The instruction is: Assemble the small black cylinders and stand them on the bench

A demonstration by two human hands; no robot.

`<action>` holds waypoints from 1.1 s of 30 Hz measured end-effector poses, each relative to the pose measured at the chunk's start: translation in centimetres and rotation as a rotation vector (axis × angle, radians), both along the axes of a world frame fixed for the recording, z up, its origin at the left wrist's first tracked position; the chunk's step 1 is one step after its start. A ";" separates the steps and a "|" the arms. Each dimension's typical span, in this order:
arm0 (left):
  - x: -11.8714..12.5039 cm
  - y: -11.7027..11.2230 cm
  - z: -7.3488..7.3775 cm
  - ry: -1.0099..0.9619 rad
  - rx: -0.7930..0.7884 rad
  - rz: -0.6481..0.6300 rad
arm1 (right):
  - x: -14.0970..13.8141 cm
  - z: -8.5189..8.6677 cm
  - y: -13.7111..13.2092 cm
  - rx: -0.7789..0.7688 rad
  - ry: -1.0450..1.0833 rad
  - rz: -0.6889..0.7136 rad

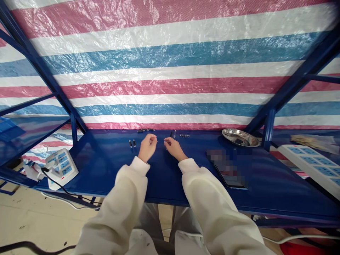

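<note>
Both my arms in cream sleeves reach over a blue metal shelf. My left hand hovers near the middle with its fingers curled in a loose pinch; what it holds, if anything, is too small to see. My right hand sits just to its right, fingers curled and pinched together the same way. Two small dark cylinders stand left of my left hand. A short row of tiny metal parts lies behind my right hand, with a few more dark pieces by the back edge.
A round steel dish sits at the back right. A dark phone lies flat to the right of my arms. White power strips rest at the left and right. A striped tarp hangs behind the blue frame.
</note>
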State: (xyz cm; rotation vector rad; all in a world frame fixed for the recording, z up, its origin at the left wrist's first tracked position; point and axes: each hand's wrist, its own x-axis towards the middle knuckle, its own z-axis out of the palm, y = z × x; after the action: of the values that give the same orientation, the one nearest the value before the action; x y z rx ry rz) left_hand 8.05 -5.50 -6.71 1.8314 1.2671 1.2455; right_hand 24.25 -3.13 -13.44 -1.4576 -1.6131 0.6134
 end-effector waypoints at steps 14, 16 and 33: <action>-10.1 15.8 1.6 0.587 -0.142 -0.288 | -3.8 1.1 8.1 -0.027 -0.237 0.036; -10.0 16.8 -0.4 0.592 -0.134 -0.307 | -4.4 0.8 9.4 -0.056 -0.289 -0.001; -9.3 19.7 -5.8 0.903 0.229 -0.438 | -6.6 0.5 11.9 -0.075 -0.602 -0.016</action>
State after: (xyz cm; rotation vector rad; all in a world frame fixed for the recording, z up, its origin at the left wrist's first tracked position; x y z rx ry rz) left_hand -1.26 14.17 -12.51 2.7999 1.0347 0.3047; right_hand 17.64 8.73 -12.99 -1.8213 -2.0424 0.2290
